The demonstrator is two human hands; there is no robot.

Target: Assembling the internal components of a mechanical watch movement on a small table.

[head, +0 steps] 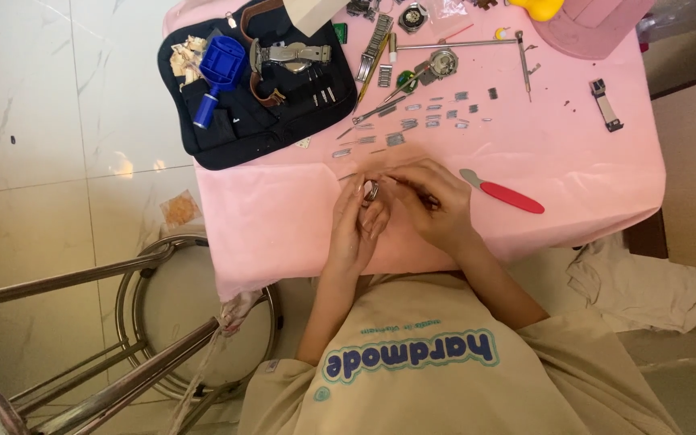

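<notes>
Both my hands meet near the front of a table covered with a pink cloth (283, 209). My left hand (354, 234) holds a small round metal watch part (371, 191) between its fingertips. My right hand (435, 203) curls in from the right, and its fingertips pinch the same part. What lies under the right fingers is hidden. A red-handled tool with a flat metal tip (509, 196) lies on the cloth just right of my right hand.
Several loose metal band links (420, 117) lie scattered beyond the hands. A black tool pouch (235, 133) with a blue tool (219, 68) sits at the back left. A metal watch band (376, 36), thin rods and a pink cap (598, 28) are at the back. A metal stool (191, 322) stands at the lower left.
</notes>
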